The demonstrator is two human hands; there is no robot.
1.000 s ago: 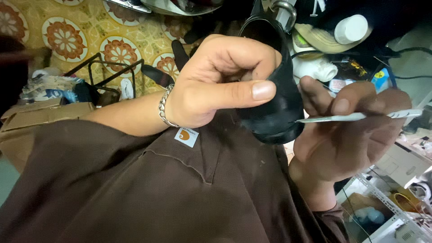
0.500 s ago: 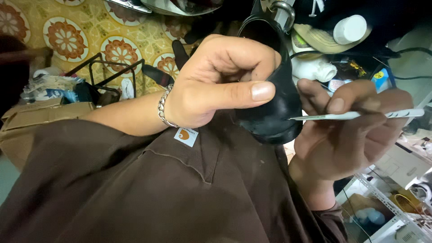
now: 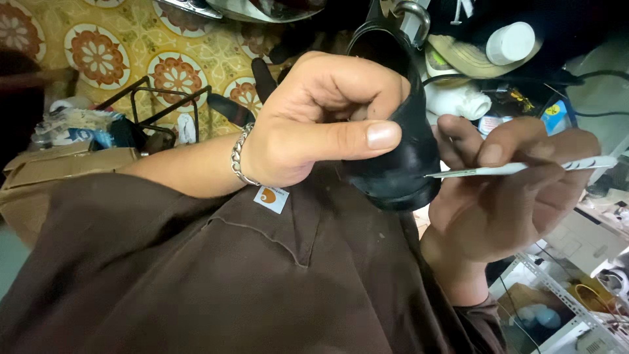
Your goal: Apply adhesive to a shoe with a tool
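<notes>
Black shoe (image 3: 400,137): smooth, dull leather, rounded end pointing down, held above the lap at frame centre. Left hand (image 3: 314,131) is closed round it, thumb flat along the side. Right hand (image 3: 504,190) pinches a thin white-handled tool (image 3: 524,168); its metal tip touches the shoe's lower edge. Brown apron (image 3: 196,275) covers the lap. White bottle (image 3: 511,42) lies among clutter behind. Patterned yellow floor (image 3: 98,52) at upper left

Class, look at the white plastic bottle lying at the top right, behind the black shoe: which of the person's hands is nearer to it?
Right. The right hand, holding a thin tool, sits just below the white bottle. The left hand grips the black shoe, farther left.
</notes>
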